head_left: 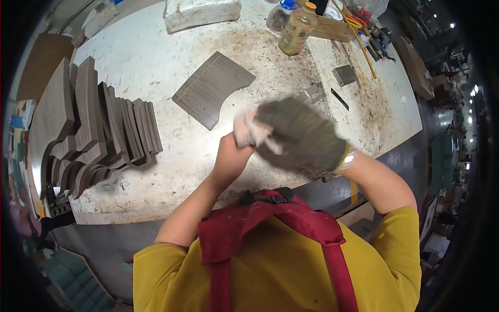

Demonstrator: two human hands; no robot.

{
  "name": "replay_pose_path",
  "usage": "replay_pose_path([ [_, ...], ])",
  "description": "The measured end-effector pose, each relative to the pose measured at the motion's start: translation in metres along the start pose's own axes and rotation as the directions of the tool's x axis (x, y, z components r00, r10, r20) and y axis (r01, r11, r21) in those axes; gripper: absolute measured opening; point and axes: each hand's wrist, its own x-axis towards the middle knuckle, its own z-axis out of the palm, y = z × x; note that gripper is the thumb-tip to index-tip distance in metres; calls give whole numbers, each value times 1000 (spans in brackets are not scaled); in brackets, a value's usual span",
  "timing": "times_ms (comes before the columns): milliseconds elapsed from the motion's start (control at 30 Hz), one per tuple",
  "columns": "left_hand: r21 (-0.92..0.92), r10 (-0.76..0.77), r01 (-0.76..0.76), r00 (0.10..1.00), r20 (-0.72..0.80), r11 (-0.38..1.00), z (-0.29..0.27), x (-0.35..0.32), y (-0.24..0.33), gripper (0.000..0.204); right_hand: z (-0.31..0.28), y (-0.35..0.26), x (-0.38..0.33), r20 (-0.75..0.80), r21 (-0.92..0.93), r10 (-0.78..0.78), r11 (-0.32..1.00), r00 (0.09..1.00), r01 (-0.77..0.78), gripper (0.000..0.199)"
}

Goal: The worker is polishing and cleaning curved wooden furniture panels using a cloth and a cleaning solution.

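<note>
My right hand (296, 132) wears a dark grey-green work glove with a yellowish cuff and is smeared by motion. Its fingers meet my left hand (232, 154) above the table, just right of a panel. A crumpled white cloth (251, 131) covers the fingers of my left hand, which look closed around it; whether it is a rag or a glove is blurred. The grey wood-grain panel (208, 86), with a curved cut-out and small holes, lies flat beyond my hands. Partly hidden behind the right glove is a small greyish piece (311, 94).
Stacked curved grey panels (96, 125) stand on the left of the stained white table (171, 179). At the back are a wrapped white block (201, 14), a bottle with an orange cap (298, 31) and a blue-capped jar (278, 20). A dark block (344, 75) and a thin stick (358, 39) lie right.
</note>
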Motion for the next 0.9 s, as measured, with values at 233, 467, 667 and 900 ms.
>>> replay_pose_path([
  [233,-118,-146,147,989,25,982,1,3,17,35,-26,92,-42,-50,-505,309,812,950,-291,8],
  [467,-566,-360,267,931,-58,780,-9,8,14,31,5,65,-38,-465,330,274,936,842,-123,37],
  [667,-623,-465,346,885,-34,702,-5,-3,4,30,96,52,-17,-219,-212,-89,976,972,42,32],
  [900,-683,-513,368,858,-12,631,-3,-13,-5,30,64,77,-44,-525,-124,231,931,819,-342,28],
])
